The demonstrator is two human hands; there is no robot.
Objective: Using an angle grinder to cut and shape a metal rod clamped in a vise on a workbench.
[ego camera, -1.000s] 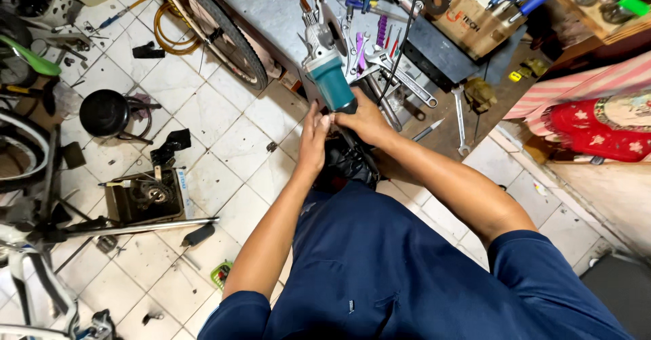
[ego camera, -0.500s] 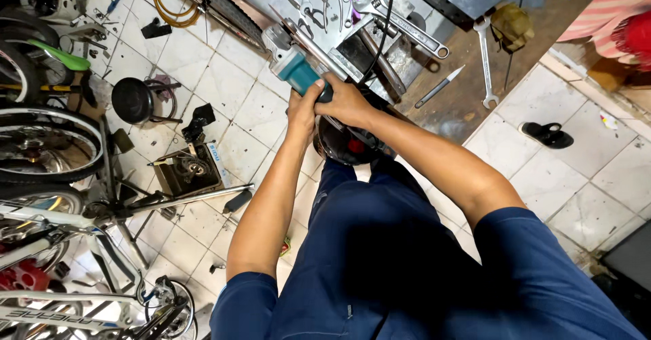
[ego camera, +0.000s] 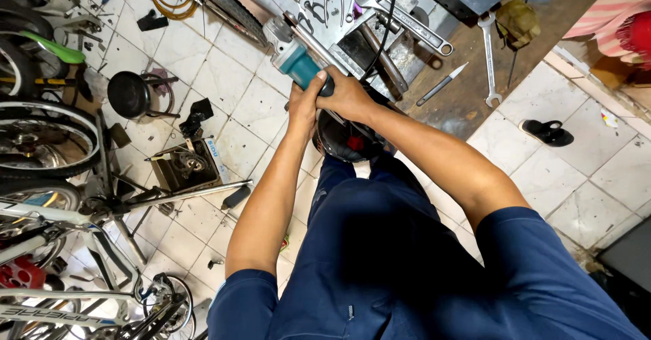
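Both my hands grip a teal angle grinder (ego camera: 296, 61) held out in front of me. My left hand (ego camera: 303, 104) wraps the lower side of its body. My right hand (ego camera: 349, 94) closes over the rear of the body, where a black cable (ego camera: 385, 25) runs up and away. The grinder's grey head (ego camera: 277, 31) points toward the metal sheet of tools ahead. Below my hands sits a round black object with a red spot (ego camera: 347, 143), between my knees in blue trousers.
Wrenches (ego camera: 488, 55) and pliers lie on a metal sheet and a wooden board ahead. Bicycle wheels (ego camera: 41, 136) and frames (ego camera: 81, 306) crowd the left. A black stool (ego camera: 129, 94), a small engine part (ego camera: 186, 167) and a black sandal (ego camera: 546, 132) rest on the white tiled floor.
The view has swung right and back, so the bicycles on the left show more. My hands stay clamped on the grinder, which has shifted left in view.
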